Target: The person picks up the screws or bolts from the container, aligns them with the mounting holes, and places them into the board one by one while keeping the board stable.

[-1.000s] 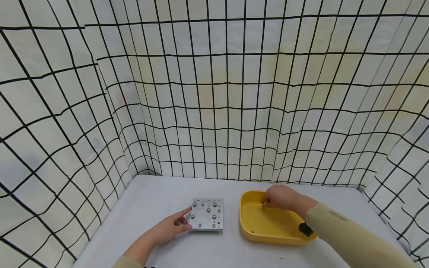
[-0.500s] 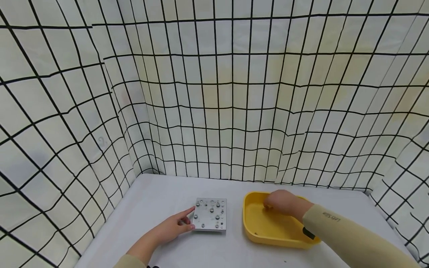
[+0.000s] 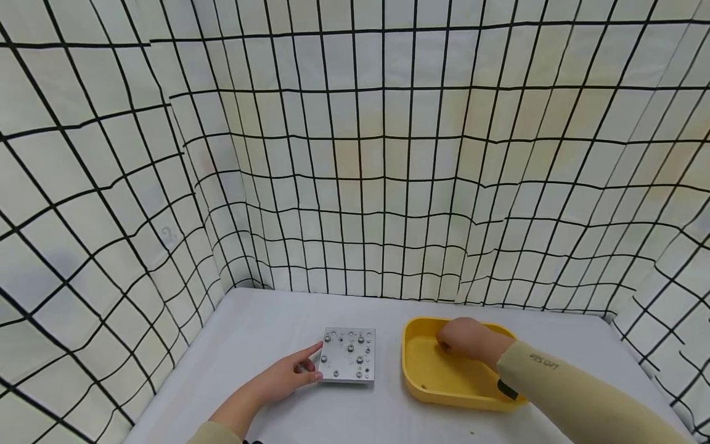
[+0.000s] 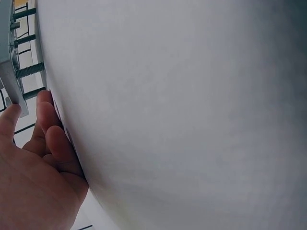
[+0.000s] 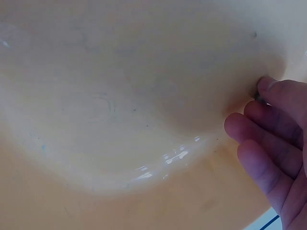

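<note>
A square metal plate (image 3: 346, 356) with several bolts through it lies on the table. In the left wrist view, threaded bolt shanks (image 4: 29, 70) stick out from its underside. My left hand (image 3: 283, 377) touches the plate's left side with a straight index finger and the thumb, its other fingers bent beside it. Down inside the yellow tray (image 3: 409, 370), my right hand (image 3: 471, 338) is near the back wall. The right wrist view shows its thumb and index finger pinching a small dark metal piece (image 5: 259, 97); its kind is mostly hidden.
Another small dark piece (image 3: 424, 387) lies in the tray's front left corner. A tiny speck (image 3: 472, 433) is on the white table (image 3: 383, 425) in front of the tray. White walls with a black grid (image 3: 377, 203) enclose the table's back and sides.
The head view has shifted slightly. My right hand has lowered to the tray floor, hiding the small piece that showed at its fingertips. My left hand stays at the plate.
</note>
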### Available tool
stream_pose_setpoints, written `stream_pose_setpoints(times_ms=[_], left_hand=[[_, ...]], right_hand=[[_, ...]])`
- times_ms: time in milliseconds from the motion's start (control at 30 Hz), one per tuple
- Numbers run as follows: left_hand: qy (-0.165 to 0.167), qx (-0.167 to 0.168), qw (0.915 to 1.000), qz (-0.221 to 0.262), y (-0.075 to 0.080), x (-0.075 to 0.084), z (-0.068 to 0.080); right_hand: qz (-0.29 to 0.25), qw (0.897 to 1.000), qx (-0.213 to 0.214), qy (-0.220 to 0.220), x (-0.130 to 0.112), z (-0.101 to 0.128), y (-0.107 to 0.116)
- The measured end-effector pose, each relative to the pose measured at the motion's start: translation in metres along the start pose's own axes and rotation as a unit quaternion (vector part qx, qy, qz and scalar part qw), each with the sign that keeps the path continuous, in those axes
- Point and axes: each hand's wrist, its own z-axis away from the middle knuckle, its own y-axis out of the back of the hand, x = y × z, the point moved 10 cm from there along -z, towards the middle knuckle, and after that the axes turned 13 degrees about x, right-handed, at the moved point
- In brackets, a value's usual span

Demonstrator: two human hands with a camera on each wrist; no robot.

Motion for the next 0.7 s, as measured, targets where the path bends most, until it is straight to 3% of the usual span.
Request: stream_pose_setpoints(times_ms=[400, 700], left_hand=[[-0.004, -0.003, 1.0000, 0.002, -0.003, 0.001, -0.001], [0.005, 0.002, 1.0000, 0.001, 0.001, 0.002, 0.002]], right_hand=[[-0.026, 0.999, -0.018, -0.037, 0.004, 0.005, 0.000], [-0.092, 0.983, -0.061, -0.143, 0.018, 0.015, 0.006]])
